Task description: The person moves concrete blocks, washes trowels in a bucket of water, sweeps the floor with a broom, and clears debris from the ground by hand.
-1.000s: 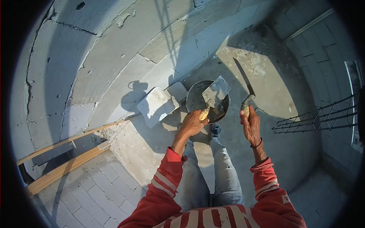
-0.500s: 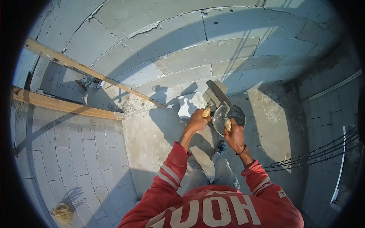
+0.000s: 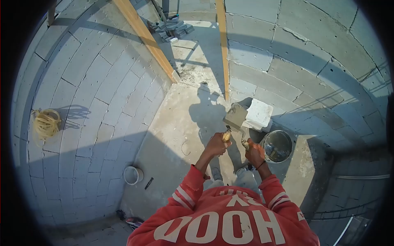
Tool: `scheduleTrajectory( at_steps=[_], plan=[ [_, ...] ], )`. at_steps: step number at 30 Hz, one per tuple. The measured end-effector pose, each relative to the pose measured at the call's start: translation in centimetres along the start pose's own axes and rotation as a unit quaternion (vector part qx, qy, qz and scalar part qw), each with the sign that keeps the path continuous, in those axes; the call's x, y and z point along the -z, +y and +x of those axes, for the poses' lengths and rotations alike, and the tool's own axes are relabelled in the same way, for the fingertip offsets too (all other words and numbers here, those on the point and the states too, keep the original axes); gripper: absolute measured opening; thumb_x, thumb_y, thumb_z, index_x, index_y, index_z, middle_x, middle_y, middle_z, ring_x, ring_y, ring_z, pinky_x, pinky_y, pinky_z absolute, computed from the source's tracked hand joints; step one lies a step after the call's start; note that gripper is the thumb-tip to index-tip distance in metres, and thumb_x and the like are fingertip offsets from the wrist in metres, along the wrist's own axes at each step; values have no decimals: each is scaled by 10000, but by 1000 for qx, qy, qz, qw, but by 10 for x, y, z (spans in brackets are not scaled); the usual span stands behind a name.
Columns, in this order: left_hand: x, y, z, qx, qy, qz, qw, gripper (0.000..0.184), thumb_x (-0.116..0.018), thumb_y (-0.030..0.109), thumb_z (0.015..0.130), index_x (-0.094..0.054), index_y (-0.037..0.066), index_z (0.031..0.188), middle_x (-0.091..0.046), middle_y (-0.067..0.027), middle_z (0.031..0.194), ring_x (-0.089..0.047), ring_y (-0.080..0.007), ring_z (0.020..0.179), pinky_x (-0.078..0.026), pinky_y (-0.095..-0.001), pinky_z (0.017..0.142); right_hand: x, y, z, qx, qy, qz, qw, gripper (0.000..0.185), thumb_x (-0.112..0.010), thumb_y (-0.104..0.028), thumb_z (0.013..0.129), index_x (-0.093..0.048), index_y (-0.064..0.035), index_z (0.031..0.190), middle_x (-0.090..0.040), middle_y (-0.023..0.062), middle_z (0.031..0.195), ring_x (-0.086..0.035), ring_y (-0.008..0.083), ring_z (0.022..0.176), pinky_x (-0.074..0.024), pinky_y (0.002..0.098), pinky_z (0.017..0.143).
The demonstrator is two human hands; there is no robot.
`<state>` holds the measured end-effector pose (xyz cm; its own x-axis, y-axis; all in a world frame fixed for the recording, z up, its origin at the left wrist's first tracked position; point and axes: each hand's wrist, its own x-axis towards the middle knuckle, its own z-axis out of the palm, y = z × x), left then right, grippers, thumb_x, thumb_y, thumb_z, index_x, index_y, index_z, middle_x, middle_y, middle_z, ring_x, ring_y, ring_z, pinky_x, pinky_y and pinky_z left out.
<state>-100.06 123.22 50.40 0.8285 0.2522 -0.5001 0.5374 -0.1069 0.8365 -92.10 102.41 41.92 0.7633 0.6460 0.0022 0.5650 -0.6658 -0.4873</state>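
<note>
Two hands: the left hand (image 3: pixel 217 145) and the right hand (image 3: pixel 255 153) are hovering close together above the floor (image 3: pixel 166 119), in front of the red hoodie (image 3: pixel 221 205).
Left grip: the fingers are wrapping tightly around the yellowish handle of a trowel (image 3: pixel 236 115).
Right grip: the fingers are clasping the pale handle of a second tool (image 3: pixel 245 144).
Trowel: its broad, flat blade is pointing away from the body, appearing just left of the white block (image 3: pixel 259 113).
Second tool: its bent neck is rising out of the fist toward the trowel; whether the two are touching, I cannot tell.
Dark bucket (image 3: pixel 289 151): it is standing just right of the right hand, its contents looking dark and wet.
White block: it is sitting near the block wall (image 3: pixel 262 78), catching the sunlight.
Wooden beams (image 3: pixel 147 39): they are flanking an opening, with a pile of grey pieces (image 3: pixel 174 29) lying beyond.
Left side: a yellowish coil (image 3: pixel 46 124) is showing against pale blockwork (image 3: pixel 88 102); lower down, a white pail (image 3: pixel 140 175) is standing near a small black object (image 3: pixel 149 183).
Shadow (image 3: pixel 207 112): the person's outline is stretching across the floor.
</note>
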Motion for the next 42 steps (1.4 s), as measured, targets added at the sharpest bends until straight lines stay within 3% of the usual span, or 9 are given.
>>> scheduleTrajectory(
  at_steps=[7, 14, 17, 20, 23, 28, 33, 37, 42],
  plan=[
    [64, -89, -84, 43, 62, -110, 991, 190, -666, 154, 828, -531, 22, 844, -513, -22, 580, -504, -127, 457, -409, -297, 417, -25, -88, -13, 120, -32, -22, 992, 322, -621, -88, 742, -528, -75, 1049, -653, 196, 731, -658, 390, 716, -515, 503, 635],
    [86, -97, -125, -5, 91, -206, 974, 244, -609, 176, 903, -509, 31, 1072, -523, -25, 675, -491, -91, 518, -404, -247, 440, -43, -106, 33, -59, 101, 68, 991, 225, -600, -97, 782, -537, -45, 992, -650, 232, 782, -637, 440, 756, -505, 528, 696],
    [88, -106, -129, 8, 87, -415, 906, 292, -537, 280, 975, -480, 44, 1137, -501, -20, 717, -494, -104, 581, -412, -234, 470, -22, -137, 2, -7, 100, 176, 979, 187, -632, -63, 751, -545, -5, 907, -611, 238, 702, -639, 415, 700, -510, 481, 620],
    [96, -134, -119, -38, -177, -761, 623, 415, -412, 426, 1013, -477, 37, 1142, -408, -25, 708, -438, -103, 541, -427, -209, 453, -27, -165, -26, 30, 14, 275, 961, 245, -627, -117, 784, -543, -47, 1003, -632, 216, 778, -622, 430, 746, -493, 515, 653],
    [82, -134, -114, -67, -332, -788, 515, 457, -376, 453, 1019, -514, 24, 1096, -410, -28, 702, -408, -72, 481, -390, -189, 382, -43, -164, -25, 137, 4, 153, 979, 273, -626, -112, 773, -542, -39, 1023, -635, 206, 751, -623, 437, 733, -498, 509, 639],
    [85, -140, -111, -45, -343, -784, 516, 478, -361, 464, 1021, -516, 17, 1088, -417, -34, 701, -395, -63, 444, -362, -183, 342, -25, -127, -10, -30, 43, 78, 996, 242, -610, -77, 766, -529, -25, 988, -630, 253, 752, -621, 452, 722, -491, 526, 648],
    [80, -137, -107, 29, -341, -753, 562, 472, -361, 471, 1019, -521, 37, 1109, -397, -13, 657, -366, -53, 419, -335, -181, 320, -13, -124, -37, 144, 26, -32, 989, 271, -621, -86, 765, -513, -17, 1004, -610, 224, 696, -603, 435, 655, -482, 510, 618],
    [72, -120, -133, -42, -276, -625, 729, 435, -420, 465, 1005, -544, 53, 1070, -422, 5, 601, -355, -45, 393, -308, -184, 313, -5, -121, 0, -240, -102, 183, 948, 341, -612, -101, 771, -551, 47, 1073, -642, 255, 801, -615, 415, 604, -478, 463, 556],
    [66, -132, -132, 29, -38, -481, 876, 427, -421, 491, 990, -542, 81, 989, -437, 14, 573, -372, -85, 404, -317, -262, 366, -30, -118, -34, 69, 64, 14, 995, 438, -626, -98, 785, -532, 65, 1180, -624, 301, 799, -600, 481, 681, -498, 475, 664]
  ],
)
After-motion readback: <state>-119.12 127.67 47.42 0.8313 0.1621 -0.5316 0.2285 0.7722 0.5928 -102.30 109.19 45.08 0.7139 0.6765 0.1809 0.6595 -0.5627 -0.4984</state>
